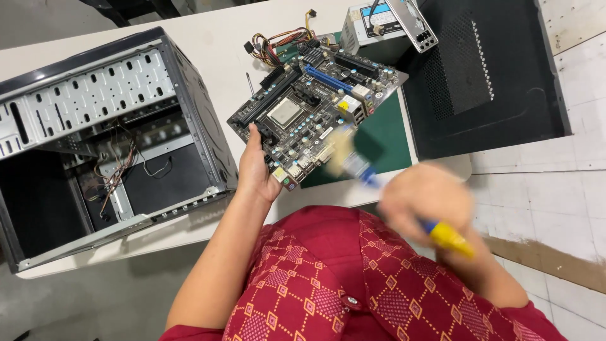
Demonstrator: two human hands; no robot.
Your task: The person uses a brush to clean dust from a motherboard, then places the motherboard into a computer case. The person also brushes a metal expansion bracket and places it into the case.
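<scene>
My left hand (255,170) grips the near edge of a black computer motherboard (315,107) and holds it tilted above the white table (208,57). The board carries a silver processor, blue and black slots and several ports. My right hand (426,202), blurred by motion, is closed on a paintbrush (369,170) with a blue and yellow handle. The brush's pale bristles touch the board's right edge near the ports.
An open, empty black computer case (107,139) with loose wires lies at the left. A black side panel (486,76) lies at the right, a power supply (372,22) with coloured cables at the back, a green mat (388,136) under the board. Pale floor tiles show at the right.
</scene>
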